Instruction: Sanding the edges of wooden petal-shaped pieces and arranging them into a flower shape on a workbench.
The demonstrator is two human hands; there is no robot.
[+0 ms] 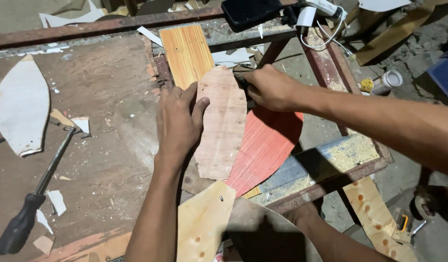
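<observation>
My left hand [178, 119] lies flat with spread fingers on the left edge of a pale leaf-shaped plywood piece [223, 128], pressing it down. That piece lies over a red laminate sheet [267, 148] on the workbench [102, 92]. My right hand [267, 87] is closed around a small dark tool at the plywood's upper right edge; the tool is mostly hidden by my fingers. An orange striped laminate strip [186, 54] lies just beyond the plywood.
A hammer with a black handle [37, 194] lies on the bench at left, near a white leaf-shaped cutout [21, 109]. A plywood offcut [204, 223] sits near me. A dark phone [250, 12], white charger and cable [316, 19] rest on the rusty metal frame [325, 63]. A glue tube [385, 82] lies on the floor.
</observation>
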